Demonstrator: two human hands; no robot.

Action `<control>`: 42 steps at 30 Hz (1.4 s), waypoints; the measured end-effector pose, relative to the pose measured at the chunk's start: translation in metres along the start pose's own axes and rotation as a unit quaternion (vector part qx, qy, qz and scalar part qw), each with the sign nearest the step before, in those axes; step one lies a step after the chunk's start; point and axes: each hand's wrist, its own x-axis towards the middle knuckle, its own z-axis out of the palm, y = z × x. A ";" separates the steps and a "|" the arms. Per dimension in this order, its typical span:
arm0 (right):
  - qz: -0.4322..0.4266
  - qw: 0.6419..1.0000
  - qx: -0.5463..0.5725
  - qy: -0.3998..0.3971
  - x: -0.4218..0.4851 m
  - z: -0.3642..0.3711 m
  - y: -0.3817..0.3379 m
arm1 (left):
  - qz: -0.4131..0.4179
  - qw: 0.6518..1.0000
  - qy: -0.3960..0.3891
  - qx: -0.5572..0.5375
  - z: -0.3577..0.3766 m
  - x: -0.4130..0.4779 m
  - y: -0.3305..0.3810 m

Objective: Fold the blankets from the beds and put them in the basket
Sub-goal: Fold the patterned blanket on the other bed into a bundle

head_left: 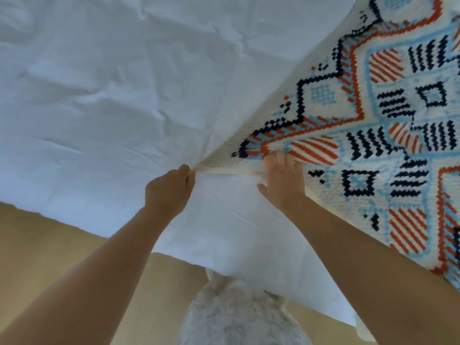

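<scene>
Cream knitted blanket (373, 125) with orange, navy and blue geometric pattern, spread rightward, its corner apparently lifted.

Blanket (388, 125) cut off at right edge, pattern blurred.

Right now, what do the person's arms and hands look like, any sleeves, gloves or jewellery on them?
Both arms are bare from the frame's bottom edge to the wrists: no sleeves, gloves, watch or bracelets show. The left hand carries nothing visible. The right hand may have a thin ring on one finger, but the picture is too blurred to be sure. No markings show on either forearm.
</scene>
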 end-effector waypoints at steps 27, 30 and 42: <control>-0.197 0.967 0.100 -0.125 -0.064 0.020 -0.163 | -0.257 0.966 -0.032 0.004 0.033 -0.091 -0.134; -0.179 0.962 0.143 -0.149 -0.067 0.029 -0.155 | -0.287 0.952 -0.042 -0.097 0.037 -0.083 -0.093; 0.122 0.955 0.258 -0.083 -0.130 0.057 0.018 | 0.240 0.960 -0.147 0.008 0.054 -0.088 0.118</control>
